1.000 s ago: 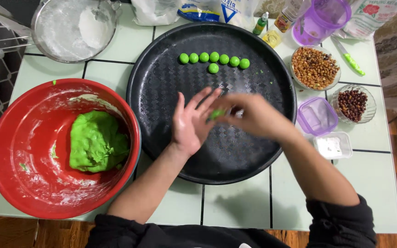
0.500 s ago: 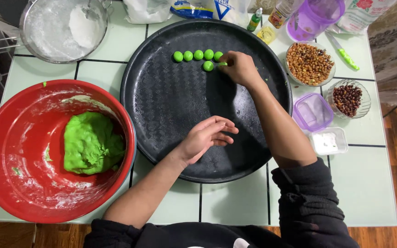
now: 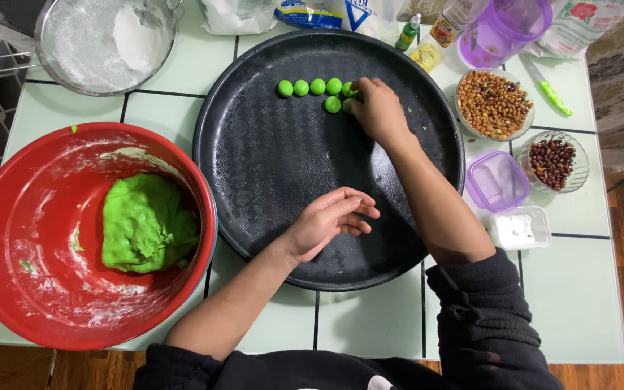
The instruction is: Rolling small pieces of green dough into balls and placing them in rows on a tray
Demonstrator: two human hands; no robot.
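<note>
Off the tray: red bowl (image 3: 9,238) holding a green dough lump (image 3: 146,225), metal bowl (image 3: 59,61) of white flour, dish of tan nuts (image 3: 494,105), small dish of dark beans (image 3: 552,160), purple lidded tub (image 3: 498,182), possibly a green-handled knife (image 3: 550,95).

Black tray (image 3: 269,166): its left and centre lie bare, giving open passage. Green dough balls (image 3: 317,87) line its far edge. Red bowl (image 3: 30,238) crowds its left rim; peanut bowl (image 3: 494,105) and purple box (image 3: 497,181) crowd its right.
</note>
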